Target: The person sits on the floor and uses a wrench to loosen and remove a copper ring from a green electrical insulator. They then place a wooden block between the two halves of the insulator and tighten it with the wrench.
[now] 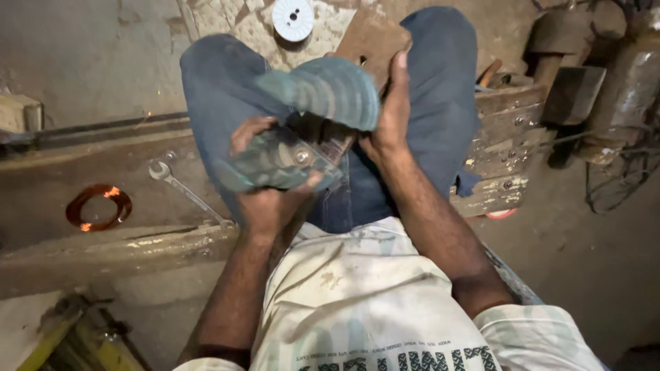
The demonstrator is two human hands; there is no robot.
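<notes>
Both hands, left (265,199) and right (392,113), grasp a greenish ribbed motor housing (309,130) whose long axis slants up-right.

Both my hands are gripping a grimy motor assembly over my lap.

My left hand (268,199) is clasping the round greenish metal end cover with a centre bolt (282,163), while my right hand (388,113) is wrapping around the ribbed teal-grey motor housing (326,89). A silver open-ended spanner (184,192) is lying on the worn ledge (103,251), near a coil of copper wire (98,206). A white plastic spool (293,18) is sitting beyond my knees.
</notes>
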